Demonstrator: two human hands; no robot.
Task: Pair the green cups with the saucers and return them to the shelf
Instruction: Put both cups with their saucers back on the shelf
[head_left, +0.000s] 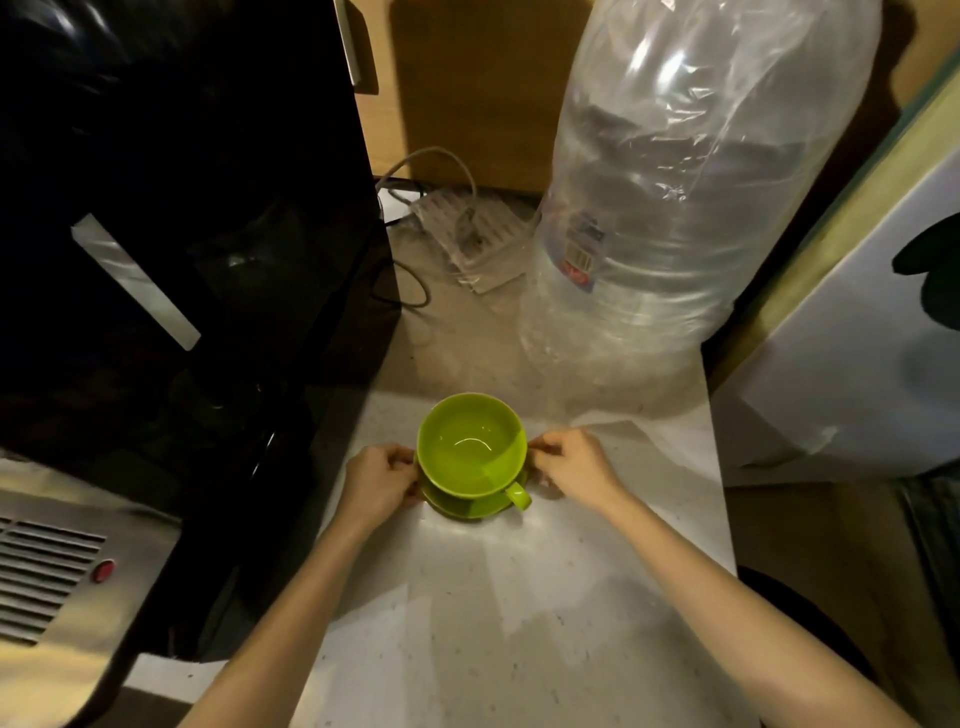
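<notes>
Fingers (410, 462) of the left hand (378, 486) are curled and pressed on the left edge of the saucer (467, 508), while those of the right hand (571, 467) are closed on its right edge, so the saucer is gripped from both sides. A green cup (471, 446) is seated upright on the saucer, its handle turned toward the near right. Cup and saucer are placed on a pale speckled table (519, 613), which is lit from above and crossed by soft shadows.

At the far left a black appliance (182, 234) is seen, large and glossy, standing close beside the left hand; below it a metal panel (62, 577) with vent slots and a small red button (103, 570) is shown. Behind the cup, cables (441, 161) and a white power strip (478, 234) wrapped in clear film are laid against a wooden back wall (467, 78). To the right a big clear plastic bottle (691, 197) under a plastic wrap is stood just behind the cup; a label with a barcode is carried on it, but its writing cannot be read. At the far right a white surface (857, 364) is placed beside the table.
</notes>
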